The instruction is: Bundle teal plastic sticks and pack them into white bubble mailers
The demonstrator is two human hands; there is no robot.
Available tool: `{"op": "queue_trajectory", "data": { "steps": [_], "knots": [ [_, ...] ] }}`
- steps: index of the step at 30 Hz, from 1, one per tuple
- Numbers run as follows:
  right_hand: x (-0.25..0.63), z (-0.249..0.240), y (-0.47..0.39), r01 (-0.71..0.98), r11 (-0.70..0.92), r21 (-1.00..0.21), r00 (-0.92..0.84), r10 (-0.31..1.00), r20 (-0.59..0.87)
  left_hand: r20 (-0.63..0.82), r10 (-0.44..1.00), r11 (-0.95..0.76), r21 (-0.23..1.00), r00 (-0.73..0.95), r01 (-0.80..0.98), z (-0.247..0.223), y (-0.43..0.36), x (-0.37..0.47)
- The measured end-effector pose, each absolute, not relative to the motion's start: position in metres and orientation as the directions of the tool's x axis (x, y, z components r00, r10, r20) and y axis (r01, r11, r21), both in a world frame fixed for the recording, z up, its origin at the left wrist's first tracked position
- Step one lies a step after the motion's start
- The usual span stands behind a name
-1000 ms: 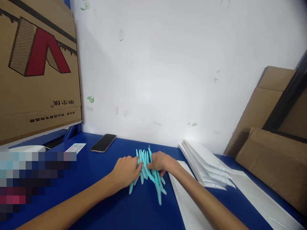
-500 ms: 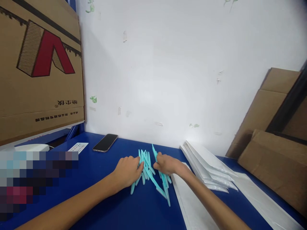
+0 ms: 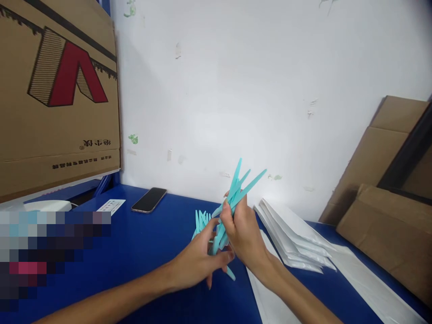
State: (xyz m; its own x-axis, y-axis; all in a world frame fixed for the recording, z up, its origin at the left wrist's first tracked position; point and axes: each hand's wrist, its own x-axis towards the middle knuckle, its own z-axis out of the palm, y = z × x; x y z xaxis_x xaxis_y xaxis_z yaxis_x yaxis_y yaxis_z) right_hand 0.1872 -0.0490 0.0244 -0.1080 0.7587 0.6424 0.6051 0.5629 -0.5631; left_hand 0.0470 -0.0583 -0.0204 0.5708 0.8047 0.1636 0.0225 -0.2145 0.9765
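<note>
Several slim turquoise sticks (image 3: 241,191) are clasped in my right hand (image 3: 243,227), their tips fanned up and to the right above the blue table. Just left of it, my left hand (image 3: 202,258) has its fingers curved round the lower ends of the same bundle, thumb beneath. One stick (image 3: 230,273) points down below the hands. More turquoise sticks (image 3: 201,219) lie on the table behind my left hand, which partly hides them.
A black phone (image 3: 149,200) and a printed card (image 3: 111,206) lie at the back left. White bags (image 3: 290,238) are stacked on the right, near folded brown cardboard (image 3: 384,238). A large carton (image 3: 60,99) stands at the left, a white wall (image 3: 216,90) behind.
My right hand has lifted a bundle of sticks off the table and turned it upward. My left hand has moved right, from the pile to the bundle's lower ends.
</note>
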Motion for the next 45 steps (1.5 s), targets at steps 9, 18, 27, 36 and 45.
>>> {"op": "queue_trajectory", "data": {
  "steps": [9, 18, 27, 36, 45],
  "knots": [
    [0.194, 0.000, -0.036, 0.456, 0.537, -0.710, -0.071, 0.817, 0.572, 0.104, 0.926, -0.065, 0.991, 0.362, -0.118, -0.032, -0.052, 0.054],
    [0.192, -0.010, -0.040, 0.414, 0.454, -0.789, -0.073, 0.880, 0.468, 0.024, 0.923, -0.001, 0.998, 0.383, -0.059, -0.038, -0.047, 0.055],
    [0.189, -0.016, -0.042, 0.310, 0.492, -0.814, -0.053, 0.864, 0.502, -0.063, 0.867, 0.177, 0.966, 0.494, -0.189, -0.029, -0.052, 0.047],
    [0.189, -0.002, -0.044, 0.084, 0.495, -0.865, 0.030, 0.866, 0.499, -0.091, 0.861, 0.326, 0.854, 0.501, -0.405, -0.022, -0.054, 0.050],
    [0.175, -0.003, -0.065, -0.152, 0.460, -0.875, 0.004, 0.886, 0.465, -0.153, 0.639, 0.563, 0.761, 0.754, -0.322, -0.020, -0.058, 0.050]
  ]
}}
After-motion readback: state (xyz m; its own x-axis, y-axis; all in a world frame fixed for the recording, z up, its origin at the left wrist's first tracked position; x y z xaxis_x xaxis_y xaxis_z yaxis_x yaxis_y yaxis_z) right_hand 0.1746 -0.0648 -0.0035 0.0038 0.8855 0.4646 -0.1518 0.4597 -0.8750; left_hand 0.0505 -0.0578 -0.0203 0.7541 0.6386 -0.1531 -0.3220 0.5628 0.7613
